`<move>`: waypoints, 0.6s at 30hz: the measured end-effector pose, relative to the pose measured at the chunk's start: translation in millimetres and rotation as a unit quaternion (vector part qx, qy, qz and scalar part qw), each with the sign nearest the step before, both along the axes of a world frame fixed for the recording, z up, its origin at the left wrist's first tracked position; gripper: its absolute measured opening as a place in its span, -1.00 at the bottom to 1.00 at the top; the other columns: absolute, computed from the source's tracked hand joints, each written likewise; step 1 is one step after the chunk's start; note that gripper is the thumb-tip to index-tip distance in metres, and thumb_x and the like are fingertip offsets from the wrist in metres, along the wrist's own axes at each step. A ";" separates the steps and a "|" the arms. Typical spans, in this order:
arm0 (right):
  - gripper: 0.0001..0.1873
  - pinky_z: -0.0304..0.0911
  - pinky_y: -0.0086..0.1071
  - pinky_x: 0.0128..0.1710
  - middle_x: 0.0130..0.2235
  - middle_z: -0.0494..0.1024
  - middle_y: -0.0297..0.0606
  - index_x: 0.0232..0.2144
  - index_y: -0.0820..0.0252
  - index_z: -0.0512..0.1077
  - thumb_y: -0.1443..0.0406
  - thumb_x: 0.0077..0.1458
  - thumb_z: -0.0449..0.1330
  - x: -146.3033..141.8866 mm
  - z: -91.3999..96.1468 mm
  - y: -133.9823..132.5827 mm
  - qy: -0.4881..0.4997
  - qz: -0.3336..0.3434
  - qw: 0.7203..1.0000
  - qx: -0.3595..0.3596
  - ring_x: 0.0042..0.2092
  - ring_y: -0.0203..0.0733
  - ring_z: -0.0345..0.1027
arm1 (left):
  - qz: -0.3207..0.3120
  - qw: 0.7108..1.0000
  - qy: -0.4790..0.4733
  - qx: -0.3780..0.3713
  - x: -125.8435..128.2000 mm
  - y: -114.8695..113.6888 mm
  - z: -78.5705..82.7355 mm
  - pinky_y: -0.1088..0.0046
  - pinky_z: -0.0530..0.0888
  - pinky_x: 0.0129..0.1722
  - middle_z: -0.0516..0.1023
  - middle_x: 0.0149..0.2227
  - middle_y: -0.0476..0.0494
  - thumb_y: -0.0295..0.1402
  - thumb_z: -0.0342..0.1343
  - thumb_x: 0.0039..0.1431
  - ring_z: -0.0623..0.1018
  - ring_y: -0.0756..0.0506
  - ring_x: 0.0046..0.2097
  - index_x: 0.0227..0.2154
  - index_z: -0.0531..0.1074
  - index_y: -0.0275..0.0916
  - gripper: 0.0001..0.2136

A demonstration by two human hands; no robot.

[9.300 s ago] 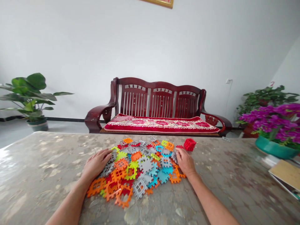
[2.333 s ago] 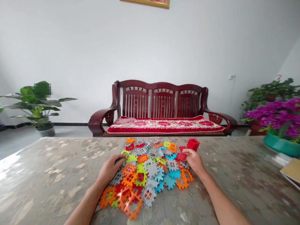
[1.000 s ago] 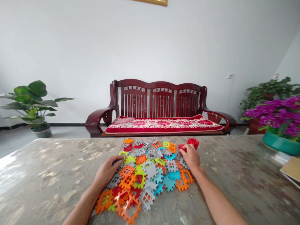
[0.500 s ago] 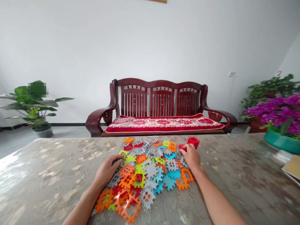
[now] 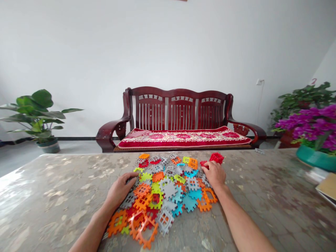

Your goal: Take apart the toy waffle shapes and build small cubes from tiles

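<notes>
A pile of flat toothed plastic building pieces [image 5: 168, 189] in orange, grey, lime, blue and red lies between my hands. My left hand [image 5: 123, 188] rests at the pile's left edge, open, its fingers stretched forward beside a grey windowed piece [image 5: 128, 200]. At the far right of the pile lies my right hand [image 5: 214, 173], open, its fingertips close to a small red piece [image 5: 203, 163]; whether they touch it I cannot tell. Just beyond that hand sits a red block put together from pieces [image 5: 216, 158], its lower part covered by the hand.
The table top [image 5: 65, 196] has a patterned, glossy surface. Past its far edge stands a dark red wooden bench [image 5: 181, 94]. On the right are purple flowers in a teal pot [image 5: 316, 157], a tan box [image 5: 328, 185] and a lone grey piece [image 5: 259, 151]. A potted plant [image 5: 48, 145] stands left.
The view has tilted very slightly. Both hands and the pieces stay in nearly the same places.
</notes>
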State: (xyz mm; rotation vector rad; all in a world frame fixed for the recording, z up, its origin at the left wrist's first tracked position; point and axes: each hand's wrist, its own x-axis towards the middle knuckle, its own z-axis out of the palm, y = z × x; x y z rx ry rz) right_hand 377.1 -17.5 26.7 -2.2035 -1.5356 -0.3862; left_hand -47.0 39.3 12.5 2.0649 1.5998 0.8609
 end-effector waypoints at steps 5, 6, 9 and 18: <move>-0.86 0.07 -0.31 -0.24 -0.24 0.58 -0.26 -0.36 0.07 0.56 0.22 0.14 0.20 -0.5 1.9 -2.3 -0.007 0.014 1.000 0.014 -0.20 -0.12 0.34 | -0.004 1.000 0.004 -0.004 -1.0 1.4 -2.2 0.32 0.38 0.11 0.61 -0.04 -0.06 -0.12 -0.03 0.14 0.54 -0.18 0.03 -0.13 0.55 -0.13 -0.63; -0.85 0.07 -0.31 -0.23 -0.24 0.58 -0.26 -0.37 0.07 0.56 0.23 0.15 0.19 -1.5 2.8 -3.1 -0.007 0.018 0.999 0.025 -0.20 -0.12 0.33 | -0.005 1.000 0.004 -0.004 -1.0 1.4 -2.5 0.32 0.38 0.11 0.61 -0.04 -0.06 -0.12 -0.03 0.14 0.54 -0.18 0.03 -0.13 0.55 -0.13 -0.63; -0.83 0.10 -0.32 -0.18 -0.24 0.59 -0.26 -0.36 0.08 0.56 0.26 0.17 0.15 -9.0 7.1 -5.8 0.006 0.063 0.996 0.067 -0.18 -0.12 0.34 | -0.005 1.000 0.001 0.000 -1.2 1.3 -3.1 0.32 0.39 0.10 0.61 -0.04 -0.05 -0.13 -0.02 0.14 0.54 -0.18 0.03 -0.14 0.56 -0.12 -0.64; -0.84 0.15 -0.28 0.00 -0.18 0.60 -0.33 -0.37 0.01 0.59 0.27 0.12 0.18 -62.2 21.6 -10.2 0.084 0.261 0.961 0.032 -0.08 -0.13 0.33 | -0.006 1.000 -0.001 0.005 -1.6 1.2 -4.1 0.32 0.39 0.08 0.62 -0.05 -0.04 -0.13 -0.02 0.15 0.54 -0.18 0.01 -0.15 0.56 -0.11 -0.65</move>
